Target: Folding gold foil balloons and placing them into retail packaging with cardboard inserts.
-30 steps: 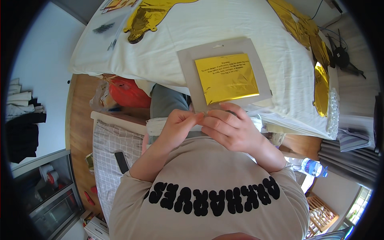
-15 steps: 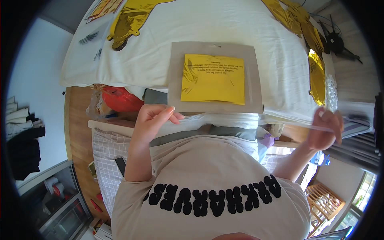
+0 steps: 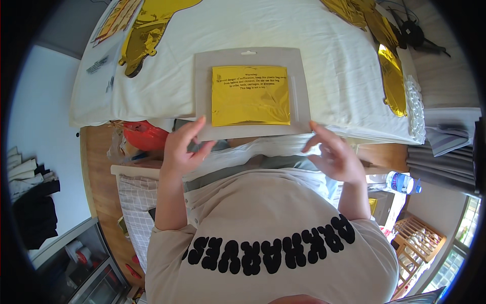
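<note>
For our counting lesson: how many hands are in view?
2: the left hand by the lower-left corner of the gold-and-grey package, and the right hand by its lower-right corner. No others show.

The grey packet (image 3: 204, 86) blocks mid-cloth (image 3: 172, 91), leaving passage either side.

Through the head feed I see the left hand (image 3: 185, 148) and the right hand (image 3: 338, 154) at the lower corners of a grey pouch (image 3: 204, 91), a fingertip of each at its edge and the other fingers loosely parted. The pouch lies on the white-clothed desk (image 3: 174, 88), a printed gold packet (image 3: 251, 106) showing in its middle. Beyond it I make out gold foil (image 3: 144, 43) far to the left, and bubble wrap (image 3: 416, 111) by the right edge.
</note>
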`<control>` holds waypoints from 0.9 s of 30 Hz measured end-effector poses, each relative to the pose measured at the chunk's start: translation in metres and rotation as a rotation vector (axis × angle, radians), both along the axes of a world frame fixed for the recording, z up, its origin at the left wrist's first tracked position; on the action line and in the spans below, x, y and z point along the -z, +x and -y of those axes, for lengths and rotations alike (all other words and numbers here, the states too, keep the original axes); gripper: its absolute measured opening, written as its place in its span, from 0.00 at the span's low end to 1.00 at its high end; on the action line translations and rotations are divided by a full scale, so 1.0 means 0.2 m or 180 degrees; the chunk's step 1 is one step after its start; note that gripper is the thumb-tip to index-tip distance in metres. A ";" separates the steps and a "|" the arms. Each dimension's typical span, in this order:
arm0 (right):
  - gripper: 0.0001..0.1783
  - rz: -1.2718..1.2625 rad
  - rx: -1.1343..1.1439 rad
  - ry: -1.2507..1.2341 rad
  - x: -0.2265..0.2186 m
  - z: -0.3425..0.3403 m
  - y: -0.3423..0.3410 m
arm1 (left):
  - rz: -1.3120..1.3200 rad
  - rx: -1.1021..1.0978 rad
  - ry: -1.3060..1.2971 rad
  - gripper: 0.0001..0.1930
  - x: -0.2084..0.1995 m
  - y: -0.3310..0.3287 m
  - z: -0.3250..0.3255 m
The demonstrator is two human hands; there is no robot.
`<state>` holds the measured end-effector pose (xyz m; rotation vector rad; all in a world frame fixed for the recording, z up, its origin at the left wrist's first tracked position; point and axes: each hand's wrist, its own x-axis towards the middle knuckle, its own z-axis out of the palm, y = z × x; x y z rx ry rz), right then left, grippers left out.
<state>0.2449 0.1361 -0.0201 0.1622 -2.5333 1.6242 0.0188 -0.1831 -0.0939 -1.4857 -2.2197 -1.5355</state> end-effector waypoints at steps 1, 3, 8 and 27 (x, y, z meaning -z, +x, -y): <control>0.45 -0.0009 -0.0010 -0.0002 0.03 0.04 -0.03 | -0.0009 -0.0010 -0.0002 0.35 0.00 -0.02 -0.01; 0.38 -0.0067 0.0762 0.0401 0.09 0.10 -0.07 | -0.0367 0.0455 0.0209 0.33 -0.01 -0.04 -0.06; 0.15 -0.0356 0.1059 0.0103 0.07 0.08 -0.07 | -0.0031 0.0675 0.0267 0.20 -0.12 -0.03 -0.06; 0.09 0.0222 0.1613 -0.2266 0.17 0.21 -0.02 | 0.2204 -0.0584 0.0869 0.11 0.07 0.26 -0.05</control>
